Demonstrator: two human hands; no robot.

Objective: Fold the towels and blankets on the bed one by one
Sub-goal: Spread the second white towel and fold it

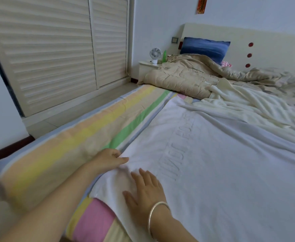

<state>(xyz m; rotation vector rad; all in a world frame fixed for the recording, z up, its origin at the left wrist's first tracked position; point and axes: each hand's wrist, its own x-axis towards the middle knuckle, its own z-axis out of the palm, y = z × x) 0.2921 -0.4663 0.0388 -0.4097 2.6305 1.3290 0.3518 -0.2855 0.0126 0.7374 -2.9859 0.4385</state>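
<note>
R hand [146, 187], bracelet on wrist, lies flat w/ fingers straight, pressing the near left corner area of the white towel [221, 163]; L hand [108, 159], just beyond it, pinches the towel's left edge btwn thumb & curled fingers. Towel is spread flat over the near part of the bed, embossed letters up, no fold in it yet, so prob. this is squaring-up before the 1st fold. To do it well: R palm as anchor, L draws the edge taut, wrinkles swept outward, then edge carried over to the opp. edge w/ corners matched; soft cloth likely bunches if lifted by one point only. Room, big to small: louvred wardrobe doors [55, 49] at left; striped sheet [73, 145] under the towel; beige quilt [187, 77] heaped by the headboard [274, 46]; cream blanket [248, 105] rumpled against the towel's far edge, unfolded; blue pillow [204, 48]; white nightstand [145, 69] w/ small fan [155, 55] & green bottle [164, 55].
</note>
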